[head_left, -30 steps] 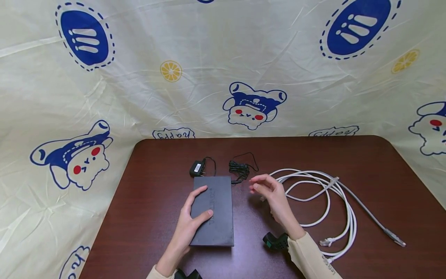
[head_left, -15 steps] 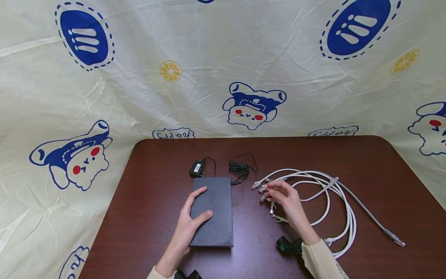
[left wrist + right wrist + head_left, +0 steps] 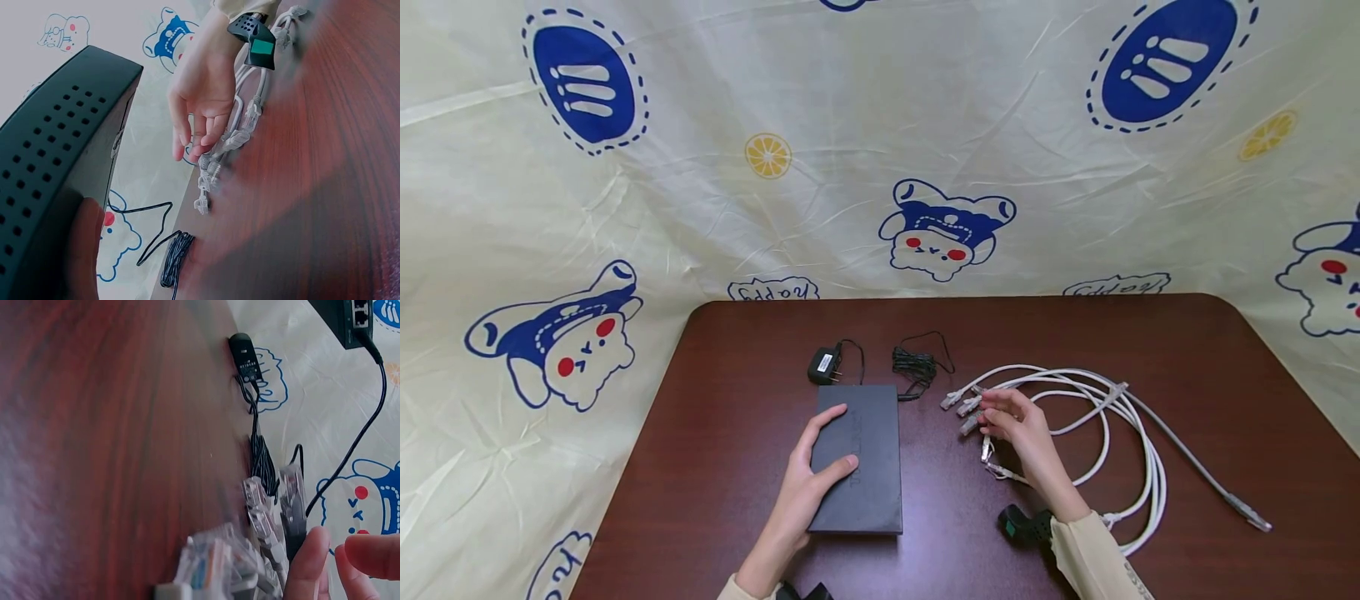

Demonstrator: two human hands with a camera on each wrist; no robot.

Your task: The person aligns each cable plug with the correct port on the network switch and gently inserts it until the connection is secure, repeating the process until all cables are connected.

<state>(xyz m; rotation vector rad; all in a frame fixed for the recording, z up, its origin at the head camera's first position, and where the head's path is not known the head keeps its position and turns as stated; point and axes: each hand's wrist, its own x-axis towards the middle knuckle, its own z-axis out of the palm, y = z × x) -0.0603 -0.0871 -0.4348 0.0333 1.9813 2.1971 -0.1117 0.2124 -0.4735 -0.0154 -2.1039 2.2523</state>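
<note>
Black box (image 3: pixel 874 492) is in the left hand (image 3: pixel 801 490), fingers clamped on it over the table (image 3: pixel 737 417). Power lead (image 3: pixel 381 394) is already plugged in, so that bit's done. The ports (image 3: pixel 361 317) I can see look bare and the white cables (image 3: pixel 1157 475) lie loose, so I'd guess the network side's all left. Right hand (image 3: pixel 1028 442) is down by the plugs (image 3: pixel 950 401); can't tell if its fingers are pinching one.

I'm at a screened-off table setup, room type unclear: cartoon-printed sheeting (image 3: pixel 835 217) hangs beyond the far edge and rounded corners of my wood-grained tabletop (image 3: pixel 940 492).
</note>
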